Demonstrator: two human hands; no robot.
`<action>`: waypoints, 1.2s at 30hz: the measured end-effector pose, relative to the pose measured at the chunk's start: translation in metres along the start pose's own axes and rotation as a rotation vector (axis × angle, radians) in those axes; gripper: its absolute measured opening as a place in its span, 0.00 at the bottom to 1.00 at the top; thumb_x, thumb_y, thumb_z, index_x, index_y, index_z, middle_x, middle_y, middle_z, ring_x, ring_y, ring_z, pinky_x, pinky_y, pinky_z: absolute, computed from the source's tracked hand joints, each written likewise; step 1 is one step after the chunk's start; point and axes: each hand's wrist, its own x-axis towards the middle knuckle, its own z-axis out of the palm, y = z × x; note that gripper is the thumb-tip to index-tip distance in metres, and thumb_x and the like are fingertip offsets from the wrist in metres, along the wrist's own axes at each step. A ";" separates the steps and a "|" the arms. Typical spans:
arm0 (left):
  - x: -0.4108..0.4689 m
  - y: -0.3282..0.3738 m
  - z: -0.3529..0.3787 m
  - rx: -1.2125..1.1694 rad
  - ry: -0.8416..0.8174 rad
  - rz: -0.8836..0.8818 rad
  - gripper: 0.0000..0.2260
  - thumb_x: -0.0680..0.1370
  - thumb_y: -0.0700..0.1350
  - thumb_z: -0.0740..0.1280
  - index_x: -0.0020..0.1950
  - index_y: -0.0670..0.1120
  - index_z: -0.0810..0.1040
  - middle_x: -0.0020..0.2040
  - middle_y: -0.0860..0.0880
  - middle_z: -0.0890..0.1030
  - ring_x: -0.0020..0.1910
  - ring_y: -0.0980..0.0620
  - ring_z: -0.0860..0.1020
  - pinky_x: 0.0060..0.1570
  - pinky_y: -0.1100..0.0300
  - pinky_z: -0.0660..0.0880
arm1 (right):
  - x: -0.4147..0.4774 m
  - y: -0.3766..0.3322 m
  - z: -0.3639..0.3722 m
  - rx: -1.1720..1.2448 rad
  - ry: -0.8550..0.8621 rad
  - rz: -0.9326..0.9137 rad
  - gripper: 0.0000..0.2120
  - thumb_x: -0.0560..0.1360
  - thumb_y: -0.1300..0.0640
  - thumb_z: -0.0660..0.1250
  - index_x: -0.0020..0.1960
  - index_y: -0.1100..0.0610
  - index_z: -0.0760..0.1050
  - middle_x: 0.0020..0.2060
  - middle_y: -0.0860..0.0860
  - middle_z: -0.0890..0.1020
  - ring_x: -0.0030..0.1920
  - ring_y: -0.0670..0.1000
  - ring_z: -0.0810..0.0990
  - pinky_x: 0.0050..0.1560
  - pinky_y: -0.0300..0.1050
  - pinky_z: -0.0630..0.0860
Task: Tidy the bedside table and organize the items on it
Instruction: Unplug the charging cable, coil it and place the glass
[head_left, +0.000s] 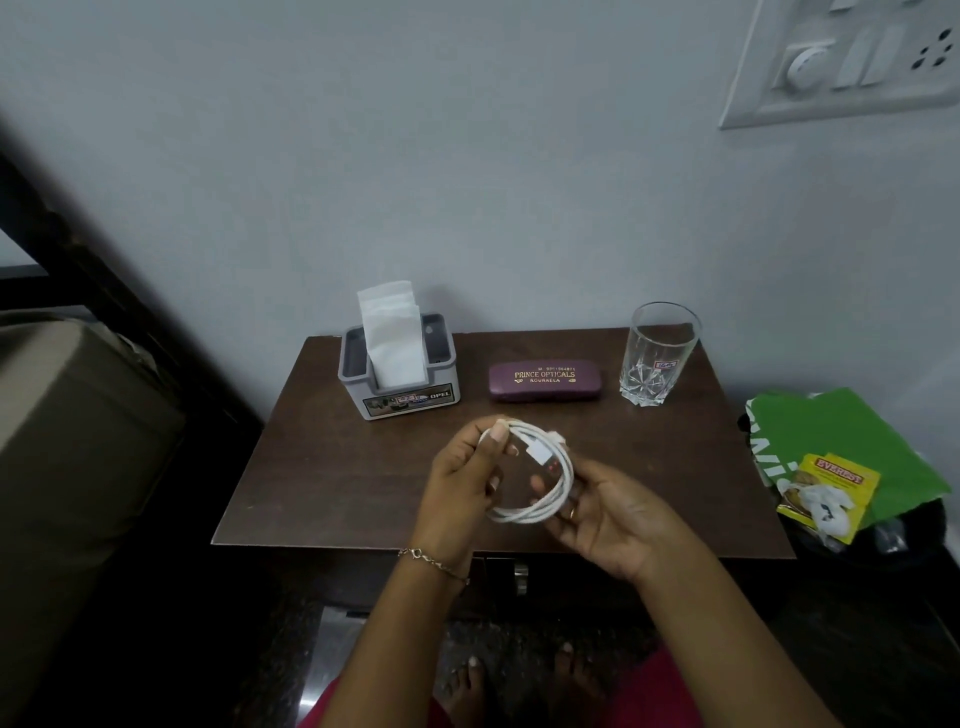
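Observation:
A white charging cable (540, 506) is wound into a loop and held above the front of the dark wooden bedside table (332, 467). My left hand (462, 475) pinches the loop's top left side between thumb and fingers. My right hand (608, 514) cups the loop's lower right side from beneath. Along the table's back stand a grey tissue holder (400, 387) with white tissues sticking up, a purple spectacle case (545, 382) lying flat, and an empty clear glass (657, 356) at the right.
A dustbin at the table's right holds a green bag (852, 441) and a yellow packet (831, 491). A bed (67, 441) with a dark frame is at the left. A switchboard (852, 62) is on the wall, upper right. My bare feet are below.

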 end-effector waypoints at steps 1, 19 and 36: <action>0.000 0.000 0.000 -0.046 0.003 0.004 0.07 0.78 0.42 0.60 0.44 0.46 0.77 0.31 0.56 0.75 0.24 0.61 0.64 0.22 0.72 0.62 | 0.001 0.002 0.000 0.024 0.034 0.003 0.07 0.76 0.57 0.64 0.41 0.58 0.77 0.28 0.49 0.82 0.29 0.45 0.82 0.31 0.38 0.79; 0.009 -0.009 -0.012 -0.118 0.382 -0.149 0.10 0.78 0.40 0.61 0.37 0.46 0.73 0.29 0.52 0.69 0.17 0.61 0.60 0.17 0.70 0.57 | -0.007 0.010 0.013 -0.996 0.007 -1.060 0.13 0.76 0.62 0.64 0.58 0.50 0.79 0.41 0.48 0.75 0.43 0.42 0.76 0.45 0.28 0.70; -0.001 -0.002 0.003 0.058 0.108 -0.155 0.11 0.80 0.45 0.57 0.39 0.47 0.72 0.32 0.52 0.76 0.20 0.60 0.70 0.20 0.70 0.60 | -0.002 0.001 0.006 -0.782 0.143 -0.763 0.18 0.64 0.62 0.77 0.46 0.50 0.71 0.44 0.50 0.75 0.39 0.46 0.76 0.37 0.33 0.73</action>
